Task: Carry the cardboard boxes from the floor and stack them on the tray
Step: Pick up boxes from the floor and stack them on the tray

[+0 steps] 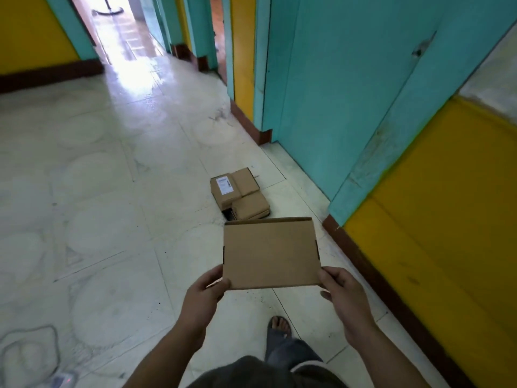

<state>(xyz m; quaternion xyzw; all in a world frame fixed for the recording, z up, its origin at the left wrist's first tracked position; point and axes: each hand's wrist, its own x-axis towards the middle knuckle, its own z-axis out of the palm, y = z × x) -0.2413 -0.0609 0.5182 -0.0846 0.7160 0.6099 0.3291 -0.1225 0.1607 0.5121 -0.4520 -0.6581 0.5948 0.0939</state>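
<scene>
An indoor corridor, perhaps a school or public building: glossy pale tiled floor (117, 169), teal-and-yellow walls (436, 175), doorways at twelve o'clock.

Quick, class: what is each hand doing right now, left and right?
Left hand: grips the box at its near left corner.
Right hand: grips the same box at its near right corner.

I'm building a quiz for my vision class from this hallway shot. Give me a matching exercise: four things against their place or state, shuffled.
Things:
1 plain cardboard box
2 labelled box
3 teal door
4 foot

Places or states:
A lying on the floor ahead
B planted between the forearms
C gripped by left hand and right hand
D upright along the right wall

Pairs: 1-C, 2-A, 3-D, 4-B
</scene>
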